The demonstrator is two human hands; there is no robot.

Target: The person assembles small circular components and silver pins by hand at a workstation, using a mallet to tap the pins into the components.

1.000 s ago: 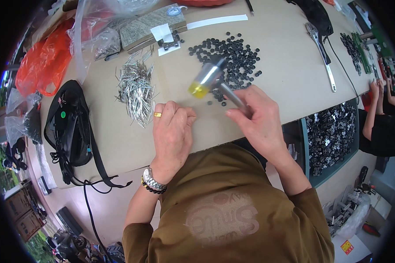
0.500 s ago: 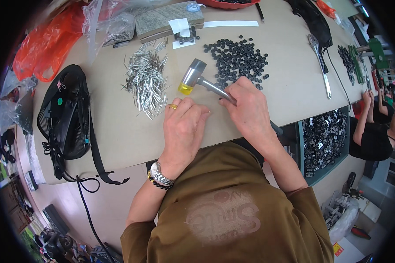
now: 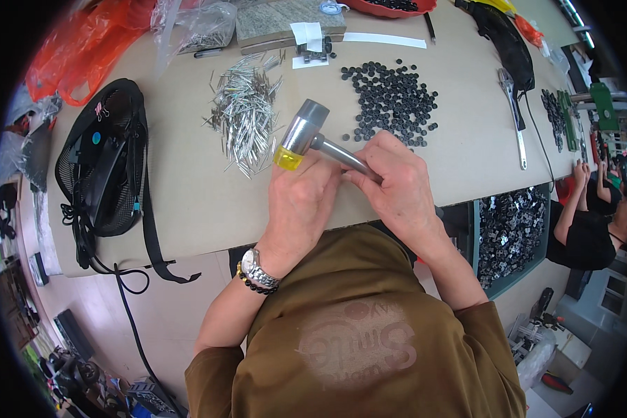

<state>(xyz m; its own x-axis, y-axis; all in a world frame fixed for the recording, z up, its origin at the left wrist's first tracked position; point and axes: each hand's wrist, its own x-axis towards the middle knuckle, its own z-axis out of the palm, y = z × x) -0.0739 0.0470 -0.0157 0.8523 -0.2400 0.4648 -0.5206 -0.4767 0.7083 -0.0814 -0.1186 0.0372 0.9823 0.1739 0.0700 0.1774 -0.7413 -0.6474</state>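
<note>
My right hand (image 3: pixel 399 175) is wrapped round the grey handle of a small mallet (image 3: pixel 308 125). The mallet's head is silver, with a dark grey face at the top and a yellow face at the bottom. Close beside it, my left hand (image 3: pixel 298 198) is closed, its fingertips near those of my right hand and partly behind the mallet's head. Whatever those left fingers hold is hidden. Beyond my left hand lies a pile of thin silver metal pins (image 3: pixel 247 115). Past my right hand, small round black caps (image 3: pixel 397 101) are spread on the table (image 3: pixel 223 216).
A black mesh bag (image 3: pixel 104 164) with straps lies at the left. A stone block (image 3: pixel 268 31) stands at the back. An adjustable wrench (image 3: pixel 514 118) lies at the right. Below the table edge is a bin (image 3: pixel 478 240) of dark metal parts. Another person (image 3: pixel 589 219) works at far right.
My hands have come closer together. The mallet's head has moved down and to the left, now overlapping my left fingers. The whole view has shifted slightly.
</note>
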